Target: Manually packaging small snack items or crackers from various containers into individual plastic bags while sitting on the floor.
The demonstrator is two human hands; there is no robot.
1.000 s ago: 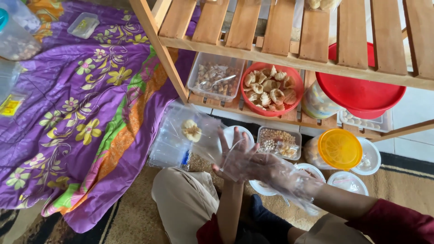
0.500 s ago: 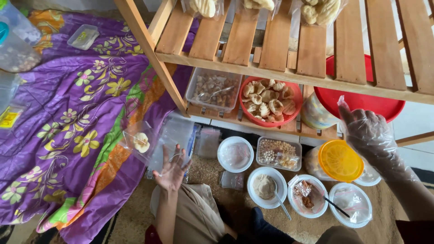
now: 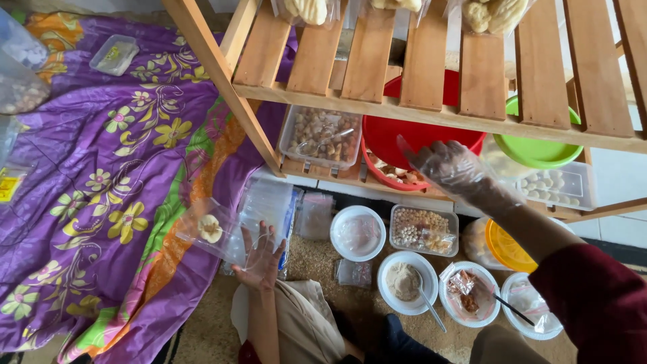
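Nearest to me, my left hand (image 3: pixel 259 259) lies open, palm up, over my knee, fingers spread; its grip holds nothing tight, only touching the near edge of the clear plastic bag (image 3: pixel 226 232), which rests on the stack of clear bags (image 3: pixel 266 209) and holds one pale dumpling (image 3: pixel 210 229); since half a second ago that bag has barely shifted, so the packed piece looks set down and finished with. Just beyond my knees, on the woven mat (image 3: pixel 202 323), stand the small bowls; the white bowl of brown powder (image 3: pixel 408 282) with its spoon, the covered white bowl (image 3: pixel 357 232), the clear tub of peanuts (image 3: pixel 421 230) and the jar with the orange lid (image 3: pixel 507 248). Farther off, my right hand (image 3: pixel 448 168), in a thin plastic glove, has swung left from above the orange lid to the lower shelf; its grip is half open and empty, fingers curled over the rim of the red bowl of dumplings (image 3: pixel 397 168); I judge it is going for the next piece. Beside that bowl sits the clear tub with a spoon (image 3: pixel 320 138); over both runs the wooden rack (image 3: pixel 431 74); to the left spreads the purple flowered cloth (image 3: pixel 101 168).
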